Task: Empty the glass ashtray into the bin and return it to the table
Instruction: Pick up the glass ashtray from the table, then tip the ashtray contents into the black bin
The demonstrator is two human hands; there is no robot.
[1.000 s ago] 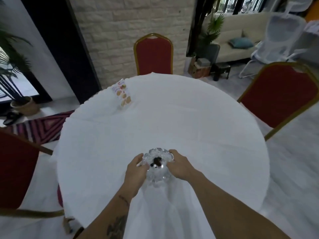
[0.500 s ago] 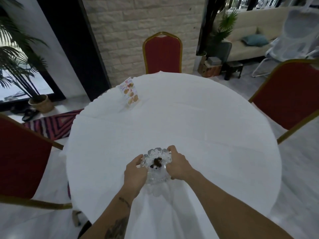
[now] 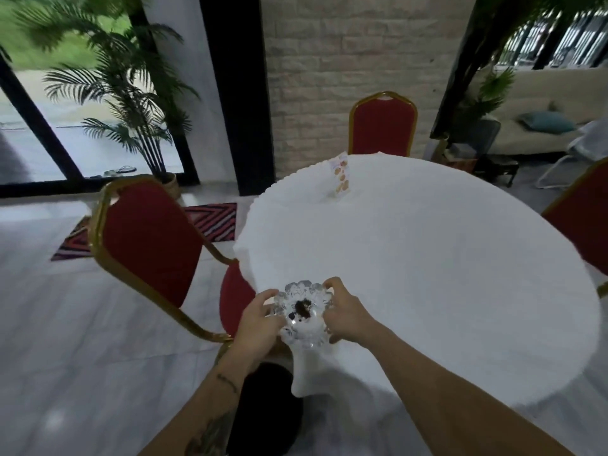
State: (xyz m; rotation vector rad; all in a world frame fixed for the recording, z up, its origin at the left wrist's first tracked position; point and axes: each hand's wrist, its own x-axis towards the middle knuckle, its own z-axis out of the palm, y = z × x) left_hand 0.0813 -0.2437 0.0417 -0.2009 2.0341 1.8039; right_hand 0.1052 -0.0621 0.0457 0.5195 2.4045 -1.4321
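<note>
The glass ashtray (image 3: 304,319) now sits at the near left edge of the tabletop (image 3: 427,258), where a second ago it lay further in on the white cloth, so it has been drawn toward the person and off to their left. The left hand (image 3: 260,319) and the right hand (image 3: 345,315) each clasp one side of its scalloped rim, fingers curled closed around the glass. Dark ash and butts still lie in its bowl, and it looks level. The frame is soft with motion, so I cannot tell whether it has lifted clear of the cloth or still rests on it.

The view has swung left, bringing the red chair (image 3: 151,238) close. No bin shows, unless the dark round shape (image 3: 266,413) below the hands is one. The carry looks just begun, the emptying not yet done.
</note>
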